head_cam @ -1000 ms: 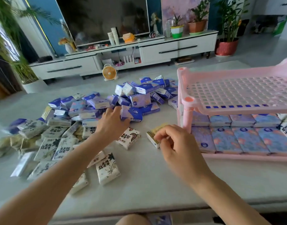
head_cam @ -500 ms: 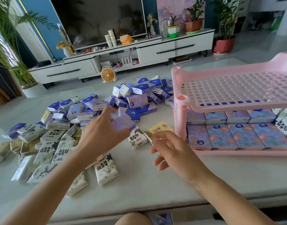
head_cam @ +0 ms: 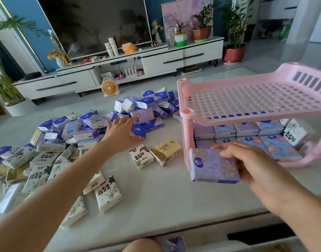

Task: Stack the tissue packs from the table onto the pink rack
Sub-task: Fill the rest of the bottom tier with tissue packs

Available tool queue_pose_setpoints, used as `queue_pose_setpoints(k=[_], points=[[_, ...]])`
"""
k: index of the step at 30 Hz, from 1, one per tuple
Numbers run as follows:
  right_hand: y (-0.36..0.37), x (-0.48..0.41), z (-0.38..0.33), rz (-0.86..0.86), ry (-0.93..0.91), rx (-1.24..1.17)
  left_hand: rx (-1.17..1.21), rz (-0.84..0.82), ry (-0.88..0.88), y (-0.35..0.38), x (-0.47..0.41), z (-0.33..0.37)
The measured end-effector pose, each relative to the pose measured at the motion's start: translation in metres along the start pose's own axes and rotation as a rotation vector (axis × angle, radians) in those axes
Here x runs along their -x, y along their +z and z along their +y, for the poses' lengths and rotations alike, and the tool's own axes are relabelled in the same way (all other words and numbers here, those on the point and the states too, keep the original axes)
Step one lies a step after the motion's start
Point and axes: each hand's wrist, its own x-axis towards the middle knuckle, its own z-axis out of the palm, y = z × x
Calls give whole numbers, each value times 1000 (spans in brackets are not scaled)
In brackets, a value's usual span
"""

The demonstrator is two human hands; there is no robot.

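Tissue packs (head_cam: 47, 157) lie scattered across the left of the worktop (head_cam: 156, 206), white ones near, blue ones heaped behind. The left hand (head_cam: 119, 131) rests on that blue heap (head_cam: 94, 122), fingers stretched out flat. Further right, the right hand (head_cam: 250, 166) pinches a purple pack (head_cam: 212, 165) just before the pink rack (head_cam: 187, 113) — its lower shelf (head_cam: 301, 163) already lined with packs.

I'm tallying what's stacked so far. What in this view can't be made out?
Head view only:
Pink plastic two-shelf rack: right end cut off by the frame edge.
Back-row tissue packs on its lower shelf: mostly hidden by the top shelf.
Left hand: its back hides whether it grips the blue tissue pack beneath.
Purple floral tissue pack: right end covered by fingers of the right hand.
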Motion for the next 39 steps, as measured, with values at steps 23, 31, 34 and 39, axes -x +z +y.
queue_pose_setpoints(k=[23,31,34,39], points=[[3,-35,26,275,-384,484,555,356,273,-36,162,104],[-38,-7,-11,-17,-2,103,628,476,190,-4,131,189],[-50,9,-16,-200,39,-33,615,509,118,1,113,209],[-50,-4,-1,28,44,-106,630,490,176,8,107,222]])
